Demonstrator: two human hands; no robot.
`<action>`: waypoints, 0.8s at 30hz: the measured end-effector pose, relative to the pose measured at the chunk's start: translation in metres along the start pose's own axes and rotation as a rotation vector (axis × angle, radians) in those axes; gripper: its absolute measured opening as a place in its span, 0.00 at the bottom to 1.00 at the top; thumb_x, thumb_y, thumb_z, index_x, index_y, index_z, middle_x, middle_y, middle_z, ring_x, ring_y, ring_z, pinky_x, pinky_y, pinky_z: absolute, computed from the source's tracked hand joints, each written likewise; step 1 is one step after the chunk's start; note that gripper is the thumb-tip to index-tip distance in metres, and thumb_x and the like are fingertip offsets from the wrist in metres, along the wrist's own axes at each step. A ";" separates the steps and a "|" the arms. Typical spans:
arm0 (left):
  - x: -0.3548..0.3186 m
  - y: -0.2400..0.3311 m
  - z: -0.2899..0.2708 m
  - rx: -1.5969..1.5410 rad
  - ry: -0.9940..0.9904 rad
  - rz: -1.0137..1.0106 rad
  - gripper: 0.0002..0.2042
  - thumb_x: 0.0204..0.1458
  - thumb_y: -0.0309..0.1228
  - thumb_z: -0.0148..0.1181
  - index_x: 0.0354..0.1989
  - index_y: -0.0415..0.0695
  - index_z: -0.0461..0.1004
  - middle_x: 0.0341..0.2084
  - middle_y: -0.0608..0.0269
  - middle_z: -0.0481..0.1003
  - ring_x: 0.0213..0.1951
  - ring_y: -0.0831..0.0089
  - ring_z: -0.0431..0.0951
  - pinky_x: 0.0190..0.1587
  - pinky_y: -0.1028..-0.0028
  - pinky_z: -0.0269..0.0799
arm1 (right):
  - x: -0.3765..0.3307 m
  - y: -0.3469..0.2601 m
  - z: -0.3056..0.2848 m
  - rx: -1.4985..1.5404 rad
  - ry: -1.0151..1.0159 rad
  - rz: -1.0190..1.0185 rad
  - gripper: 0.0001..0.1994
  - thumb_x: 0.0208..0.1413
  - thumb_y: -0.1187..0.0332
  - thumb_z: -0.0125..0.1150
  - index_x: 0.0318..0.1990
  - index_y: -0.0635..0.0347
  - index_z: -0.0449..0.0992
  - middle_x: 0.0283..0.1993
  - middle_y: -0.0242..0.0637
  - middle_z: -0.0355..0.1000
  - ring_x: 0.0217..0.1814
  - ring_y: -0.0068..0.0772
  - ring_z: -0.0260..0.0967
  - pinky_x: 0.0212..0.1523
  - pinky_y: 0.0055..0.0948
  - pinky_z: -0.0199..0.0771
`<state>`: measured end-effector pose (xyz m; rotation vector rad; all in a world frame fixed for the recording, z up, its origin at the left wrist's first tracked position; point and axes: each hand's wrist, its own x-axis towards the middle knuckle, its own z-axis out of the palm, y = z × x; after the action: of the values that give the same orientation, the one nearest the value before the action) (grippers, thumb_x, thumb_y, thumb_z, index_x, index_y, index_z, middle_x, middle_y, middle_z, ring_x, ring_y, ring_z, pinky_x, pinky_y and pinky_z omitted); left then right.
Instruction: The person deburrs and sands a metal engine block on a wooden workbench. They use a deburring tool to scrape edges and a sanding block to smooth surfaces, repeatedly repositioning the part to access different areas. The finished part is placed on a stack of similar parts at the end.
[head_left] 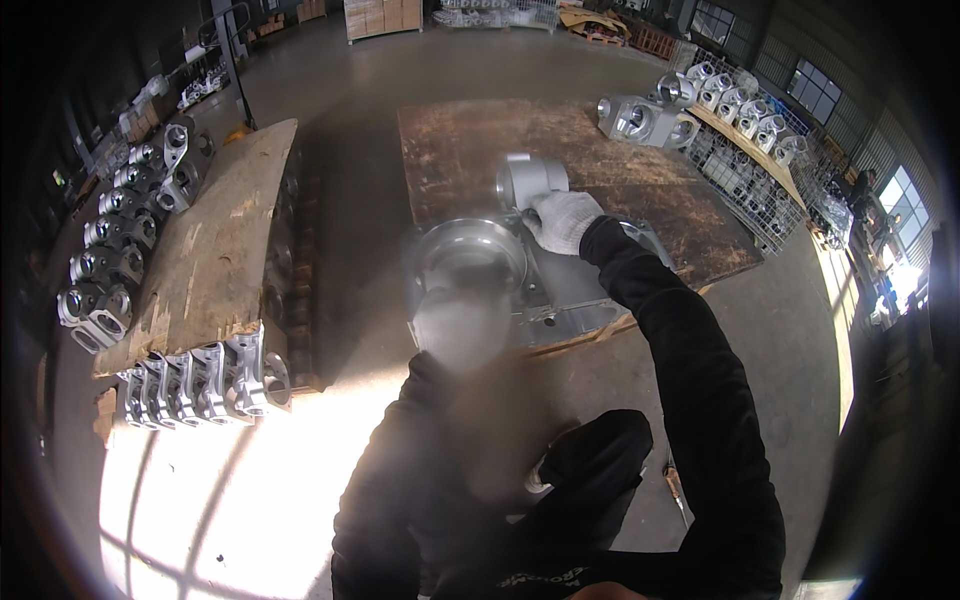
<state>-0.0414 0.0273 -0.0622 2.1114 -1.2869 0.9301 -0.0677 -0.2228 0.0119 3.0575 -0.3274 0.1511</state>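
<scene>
A silver metal casting with a wide round opening [518, 240] sits at the near left of the brown wooden board [480, 130]. Beyond it rises a short, thick metal cylinder [530, 183]; whether the two are one piece I cannot tell. My right hand [562, 222], in a white glove, is closed with curled fingers against the casting between ring and cylinder. My left hand [462, 322], also gloved, is at the near side of the ring; haze and blur hide its fingers. Flat grey metal [572, 280] lies beside the ring, partly under my right arm.
More castings [645, 122] stand at the board's far right corner, by a wire cage [745, 185] stacked with others. On the left, a second wooden board [215, 215] has castings along its left side [115, 230] and near end [200, 385]. A screwdriver-like tool [676, 485] lies on the floor.
</scene>
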 end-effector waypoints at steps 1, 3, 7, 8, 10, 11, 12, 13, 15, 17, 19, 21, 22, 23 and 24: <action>0.001 0.000 -0.002 0.031 -0.048 0.024 0.14 0.54 0.43 0.63 0.25 0.46 0.79 0.18 0.56 0.75 0.18 0.53 0.76 0.21 0.57 0.73 | 0.000 0.001 0.000 -0.019 -0.001 -0.012 0.17 0.68 0.54 0.55 0.46 0.57 0.81 0.44 0.51 0.82 0.49 0.57 0.81 0.52 0.54 0.81; 0.003 0.001 -0.006 -0.055 0.021 0.077 0.15 0.54 0.45 0.64 0.29 0.45 0.80 0.19 0.56 0.76 0.18 0.53 0.76 0.22 0.57 0.73 | -0.001 0.004 0.000 -0.049 0.013 -0.068 0.15 0.68 0.55 0.56 0.47 0.56 0.81 0.43 0.50 0.83 0.48 0.57 0.81 0.49 0.54 0.81; 0.006 -0.001 -0.014 -0.134 -0.067 0.108 0.19 0.52 0.50 0.67 0.35 0.44 0.81 0.19 0.56 0.76 0.19 0.54 0.77 0.23 0.57 0.74 | -0.005 0.008 0.002 -0.089 0.066 -0.178 0.14 0.68 0.55 0.57 0.49 0.54 0.79 0.38 0.49 0.82 0.43 0.57 0.81 0.45 0.54 0.81; 0.005 -0.001 -0.016 -0.175 -0.100 0.092 0.20 0.51 0.51 0.68 0.35 0.44 0.81 0.18 0.55 0.76 0.19 0.54 0.78 0.23 0.57 0.74 | -0.007 0.009 0.003 -0.091 0.070 -0.187 0.14 0.68 0.55 0.57 0.50 0.53 0.79 0.36 0.49 0.82 0.42 0.57 0.81 0.45 0.54 0.81; 0.005 -0.001 -0.019 -0.194 -0.216 0.008 0.21 0.51 0.52 0.68 0.35 0.44 0.80 0.18 0.55 0.76 0.20 0.54 0.79 0.24 0.57 0.75 | -0.011 0.009 0.005 -0.040 0.101 -0.186 0.14 0.68 0.55 0.57 0.49 0.53 0.79 0.34 0.47 0.81 0.39 0.57 0.81 0.42 0.55 0.81; 0.005 -0.001 -0.020 -0.185 -0.230 0.021 0.22 0.51 0.53 0.69 0.35 0.44 0.80 0.18 0.55 0.76 0.20 0.54 0.79 0.24 0.57 0.75 | -0.014 0.010 0.007 0.001 0.085 -0.183 0.14 0.68 0.55 0.57 0.49 0.52 0.79 0.32 0.47 0.81 0.38 0.57 0.81 0.41 0.55 0.81; 0.004 0.001 -0.022 -0.141 -0.239 0.034 0.22 0.50 0.53 0.69 0.35 0.43 0.80 0.18 0.55 0.76 0.21 0.54 0.79 0.24 0.57 0.75 | -0.018 0.010 0.008 -0.031 0.120 -0.197 0.14 0.68 0.54 0.57 0.48 0.53 0.79 0.31 0.47 0.81 0.36 0.57 0.81 0.40 0.55 0.81; 0.005 0.002 -0.022 -0.096 -0.243 0.052 0.22 0.50 0.53 0.69 0.35 0.43 0.80 0.18 0.55 0.76 0.21 0.54 0.79 0.24 0.57 0.75 | -0.021 0.010 0.009 -0.057 0.140 -0.212 0.14 0.68 0.54 0.57 0.47 0.54 0.79 0.30 0.47 0.80 0.35 0.57 0.81 0.38 0.55 0.80; 0.007 0.004 -0.025 -0.113 -0.292 0.048 0.22 0.50 0.53 0.69 0.35 0.44 0.80 0.19 0.54 0.76 0.22 0.53 0.80 0.25 0.56 0.75 | -0.030 0.010 0.010 -0.086 0.160 -0.228 0.15 0.68 0.54 0.56 0.46 0.55 0.78 0.29 0.47 0.80 0.32 0.56 0.80 0.36 0.54 0.80; 0.008 0.007 -0.029 -0.102 -0.320 0.044 0.22 0.51 0.53 0.69 0.35 0.44 0.80 0.21 0.53 0.77 0.23 0.53 0.80 0.27 0.56 0.76 | -0.041 0.009 0.010 -0.094 0.175 -0.240 0.15 0.69 0.53 0.56 0.44 0.57 0.77 0.27 0.48 0.79 0.30 0.55 0.80 0.33 0.54 0.79; 0.010 0.009 -0.031 -0.073 -0.334 0.043 0.21 0.51 0.53 0.69 0.35 0.44 0.80 0.23 0.52 0.78 0.25 0.53 0.81 0.28 0.55 0.76 | -0.052 0.008 0.010 -0.128 0.130 -0.252 0.16 0.69 0.53 0.56 0.43 0.57 0.76 0.26 0.47 0.78 0.28 0.54 0.79 0.32 0.53 0.79; 0.010 0.010 -0.032 -0.056 -0.387 0.019 0.21 0.50 0.53 0.69 0.36 0.45 0.80 0.25 0.51 0.78 0.26 0.52 0.81 0.29 0.55 0.77 | -0.066 0.006 0.010 -0.139 0.110 -0.259 0.16 0.69 0.53 0.56 0.42 0.58 0.76 0.24 0.47 0.77 0.27 0.54 0.79 0.30 0.53 0.78; 0.010 0.010 -0.032 -0.047 -0.417 0.014 0.21 0.50 0.53 0.69 0.36 0.45 0.80 0.25 0.51 0.79 0.27 0.52 0.82 0.29 0.55 0.77 | -0.073 0.005 0.010 -0.137 0.108 -0.257 0.16 0.68 0.53 0.56 0.41 0.57 0.76 0.24 0.46 0.77 0.26 0.54 0.79 0.30 0.53 0.78; 0.011 0.010 -0.032 -0.062 -0.396 0.019 0.20 0.50 0.52 0.69 0.35 0.45 0.80 0.25 0.51 0.79 0.27 0.52 0.82 0.30 0.55 0.77 | -0.080 0.004 0.010 -0.135 0.106 -0.255 0.16 0.68 0.53 0.57 0.41 0.57 0.75 0.23 0.45 0.76 0.26 0.53 0.79 0.29 0.53 0.78; 0.010 0.010 -0.031 -0.078 -0.375 0.033 0.20 0.50 0.51 0.69 0.35 0.46 0.81 0.25 0.52 0.79 0.27 0.51 0.82 0.30 0.55 0.77 | -0.087 0.003 0.011 -0.131 0.102 -0.250 0.16 0.68 0.53 0.57 0.41 0.57 0.75 0.23 0.45 0.76 0.26 0.53 0.78 0.29 0.52 0.77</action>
<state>-0.0566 0.0391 -0.0334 2.2799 -1.5130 0.4990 -0.1517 -0.2081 -0.0079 2.9140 0.0504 0.2598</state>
